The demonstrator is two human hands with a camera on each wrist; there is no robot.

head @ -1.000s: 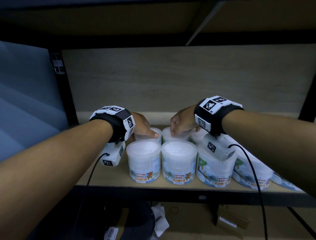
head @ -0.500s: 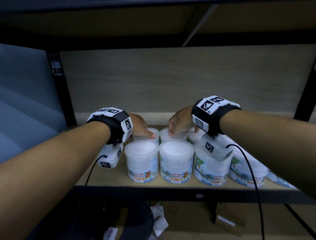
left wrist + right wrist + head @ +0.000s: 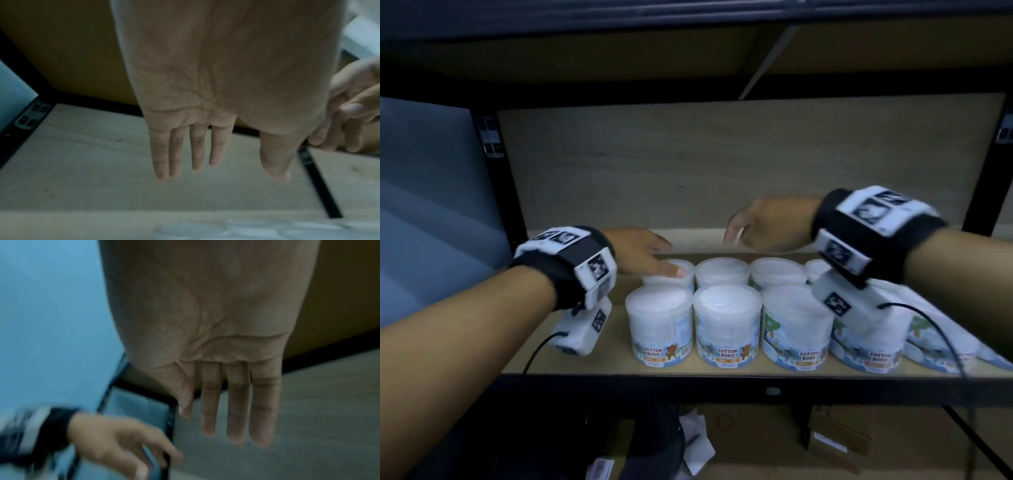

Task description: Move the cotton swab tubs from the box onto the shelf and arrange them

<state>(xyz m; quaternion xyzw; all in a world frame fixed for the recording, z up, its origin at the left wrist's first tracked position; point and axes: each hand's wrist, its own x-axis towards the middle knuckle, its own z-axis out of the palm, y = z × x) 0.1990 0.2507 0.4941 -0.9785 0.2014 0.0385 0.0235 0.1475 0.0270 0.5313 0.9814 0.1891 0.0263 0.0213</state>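
Both hands had come off the back-row tubs: the left hand [image 3: 643, 253] lay flat, fingers straight, thumb touching the leftmost back tub [image 3: 675, 270], while the right hand [image 3: 763, 224] had lifted clear, fingers loose, holding nothing. Eight or so tubs stood on the shelf [image 3: 571, 356], so arranging looked nearly finished. Front labels read "COTTON BUDS".

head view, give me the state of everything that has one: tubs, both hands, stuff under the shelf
front row tubs: upright, lids on, labels facing out
back row tubs: upright, lids on, close behind the front row
left hand: fingers straight, thumb over the back left tub lid, holding nothing
right hand: raised above the back row, fingers relaxed, holding nothing
shelf: tubs sit on its right part
cardboard pieces: lying below the shelf
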